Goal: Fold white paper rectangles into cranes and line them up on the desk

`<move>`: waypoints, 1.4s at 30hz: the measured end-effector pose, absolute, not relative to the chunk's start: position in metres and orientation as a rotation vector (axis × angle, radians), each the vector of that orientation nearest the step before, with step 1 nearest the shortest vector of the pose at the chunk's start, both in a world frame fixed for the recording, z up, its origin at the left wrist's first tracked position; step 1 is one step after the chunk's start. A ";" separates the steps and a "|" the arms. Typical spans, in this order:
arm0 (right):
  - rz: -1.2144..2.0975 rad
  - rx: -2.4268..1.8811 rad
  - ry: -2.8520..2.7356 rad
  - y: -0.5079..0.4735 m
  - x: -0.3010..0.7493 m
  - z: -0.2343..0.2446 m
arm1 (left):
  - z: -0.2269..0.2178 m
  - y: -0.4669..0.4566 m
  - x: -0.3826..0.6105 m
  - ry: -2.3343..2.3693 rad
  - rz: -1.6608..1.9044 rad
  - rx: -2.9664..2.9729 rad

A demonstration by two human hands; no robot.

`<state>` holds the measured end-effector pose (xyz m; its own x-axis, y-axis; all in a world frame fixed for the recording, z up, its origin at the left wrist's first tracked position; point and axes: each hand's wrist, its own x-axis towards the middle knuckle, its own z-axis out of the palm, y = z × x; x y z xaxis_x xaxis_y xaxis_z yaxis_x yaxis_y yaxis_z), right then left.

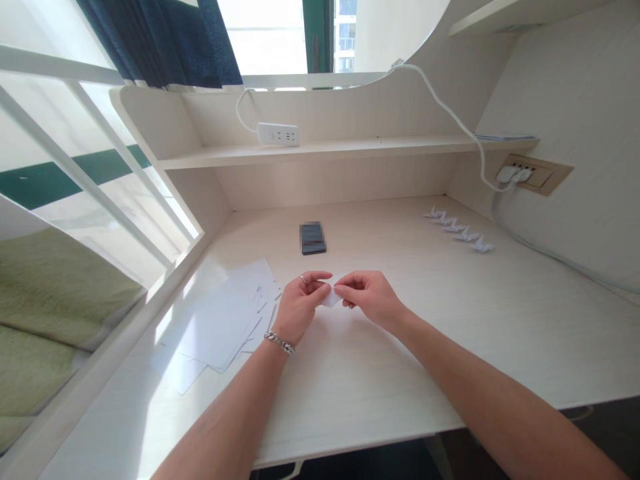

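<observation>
A small folded piece of white paper (331,299) is held between my two hands, just above the desk's middle. My left hand (301,301), with a ring and a chain bracelet at the wrist, pinches its left side between thumb and fingers. From the other side, the thumb and fingertips of my right hand (369,293) are closed on the paper's right edge. The fingers cover much of the paper, so its full folded shape is hidden. Several small folded paper cranes (465,235) stand in a slanting row at the desk's back right.
Loose white paper sheets (225,313) lie overlapping at the left, partly sunlit. Beyond my hands lies a dark phone-sized object (313,238), its face blurred. A white power strip (278,134) rests on the shelf (340,151). A cable (453,115) runs to the wall socket (537,175).
</observation>
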<state>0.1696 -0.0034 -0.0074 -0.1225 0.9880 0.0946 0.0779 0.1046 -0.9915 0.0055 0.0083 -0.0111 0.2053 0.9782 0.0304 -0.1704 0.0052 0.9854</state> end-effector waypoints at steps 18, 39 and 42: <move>1.293 -1.137 -1.190 0.004 0.184 -0.002 | -0.013 0.012 0.002 1.023 1.227 1.335; 1.296 -1.241 -1.390 0.004 0.177 -0.011 | -0.012 0.010 0.005 1.038 1.243 1.339; 1.264 -1.210 -1.411 0.006 0.179 -0.013 | -0.012 0.010 0.005 1.030 1.247 1.325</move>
<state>0.1789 0.0064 -0.0130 -0.1548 0.9879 -0.0032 0.1114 0.0142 -0.9937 0.0053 0.0096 -0.0123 0.1047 0.9849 0.1381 -0.0504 -0.1334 0.9898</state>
